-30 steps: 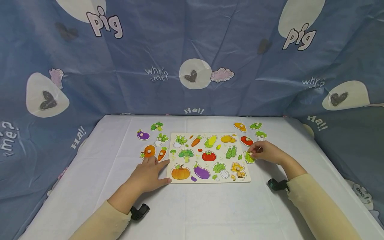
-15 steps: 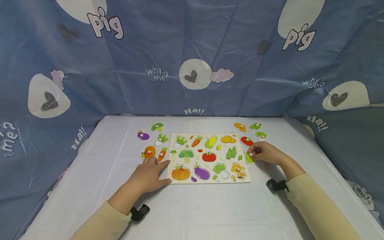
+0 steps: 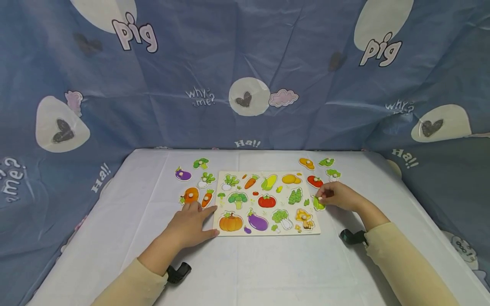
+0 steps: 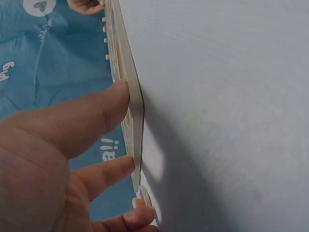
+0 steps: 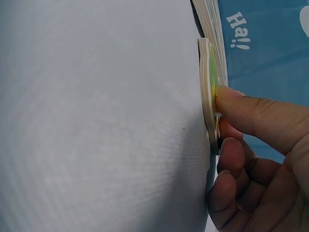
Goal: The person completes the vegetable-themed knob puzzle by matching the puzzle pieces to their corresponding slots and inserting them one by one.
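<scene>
A wooden vegetable puzzle board (image 3: 282, 200) lies flat in the middle of the table, with a mushroom piece (image 3: 304, 216) in its lower right corner. My left hand (image 3: 187, 225) rests at the board's left edge, fingers spread, thumb and index finger touching the rim. Just beyond its fingertips are the pumpkin piece (image 3: 190, 195) and carrot piece (image 3: 207, 198). Beside the board's right edge, my right hand (image 3: 338, 196) pinches the knob of a green-and-yellow corn piece (image 3: 319, 205). In the right wrist view the corn piece (image 5: 204, 82) stays low against the cloth; its knob is hidden by fingers.
Left of the board lie eggplant (image 3: 183, 174), broccoli (image 3: 200, 163) and radish (image 3: 206, 179) pieces. A tomato piece (image 3: 315, 182), a potato piece (image 3: 306, 163) and two green vegetable pieces lie at the right. A blue printed curtain (image 3: 245, 123) hangs behind the white-covered table (image 3: 268, 272).
Both hands stay in nearly the same places, the right one still on the corn piece. The whole head view has shifted slightly; no piece has visibly moved.
</scene>
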`<state>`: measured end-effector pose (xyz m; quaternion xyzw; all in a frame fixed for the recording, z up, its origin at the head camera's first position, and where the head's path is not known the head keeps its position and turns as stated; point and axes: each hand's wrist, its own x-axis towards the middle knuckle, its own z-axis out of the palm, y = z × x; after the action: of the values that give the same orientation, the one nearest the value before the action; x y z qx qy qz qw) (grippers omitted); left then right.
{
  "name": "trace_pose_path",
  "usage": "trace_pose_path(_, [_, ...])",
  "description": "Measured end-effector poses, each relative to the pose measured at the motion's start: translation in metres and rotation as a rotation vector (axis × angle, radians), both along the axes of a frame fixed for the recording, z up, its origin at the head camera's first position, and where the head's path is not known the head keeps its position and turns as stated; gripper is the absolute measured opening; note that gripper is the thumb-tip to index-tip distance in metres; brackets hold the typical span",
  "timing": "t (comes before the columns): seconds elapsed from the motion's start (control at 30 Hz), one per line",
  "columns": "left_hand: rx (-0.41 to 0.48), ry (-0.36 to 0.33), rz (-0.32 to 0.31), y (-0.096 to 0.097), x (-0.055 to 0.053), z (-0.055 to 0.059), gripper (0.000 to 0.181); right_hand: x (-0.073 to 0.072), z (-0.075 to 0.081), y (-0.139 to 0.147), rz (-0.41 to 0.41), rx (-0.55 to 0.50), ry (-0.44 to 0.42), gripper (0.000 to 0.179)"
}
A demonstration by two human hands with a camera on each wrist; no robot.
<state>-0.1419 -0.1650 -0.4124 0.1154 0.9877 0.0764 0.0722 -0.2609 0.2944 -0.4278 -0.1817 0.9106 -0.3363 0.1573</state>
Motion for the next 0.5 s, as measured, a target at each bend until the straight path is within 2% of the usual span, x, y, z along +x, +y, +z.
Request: trace_pose_path(0.5, [-0.003, 0.007, 0.009, 0.000, -0.002, -0.003, 0.076, 0.006, 0.011, -0.001, -0.033, 0.026, 0.021, 0.010])
